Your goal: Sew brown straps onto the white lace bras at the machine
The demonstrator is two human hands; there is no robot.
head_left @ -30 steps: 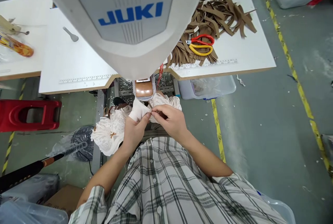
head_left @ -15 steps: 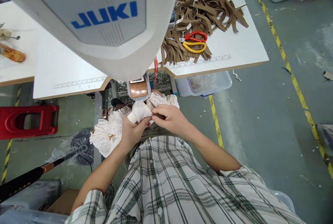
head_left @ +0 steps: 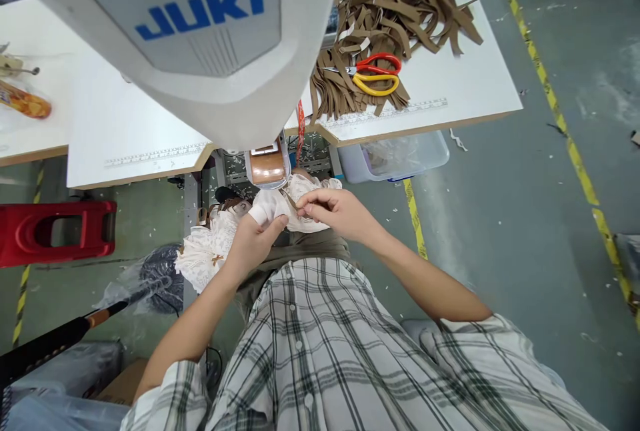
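White fabric [head_left: 269, 205] is gripped in my left hand [head_left: 254, 241], between thumb and fingers, just below the sewing machine's tan front part [head_left: 267, 168]. My right hand [head_left: 333, 212] is closed in a pinch at the end of a thin brown strip [head_left: 290, 199], to the right of the fabric. White lace cloth [head_left: 207, 249] hangs at the left of my left hand, and more lace [head_left: 305, 185] lies behind my right hand. The big white machine head [head_left: 200, 51] hangs over the work.
Brown strips [head_left: 400, 17] lie piled on the white table [head_left: 470, 77], with red and yellow scissors [head_left: 376, 84] on top. Beneath is a clear bin [head_left: 400, 156]. A red stool [head_left: 55, 234] and a black rod [head_left: 45, 351] are at the left.
My right hand has moved slightly away to the right from my left hand, and the brown strip shows more between them. The white fabric stays in my left hand.
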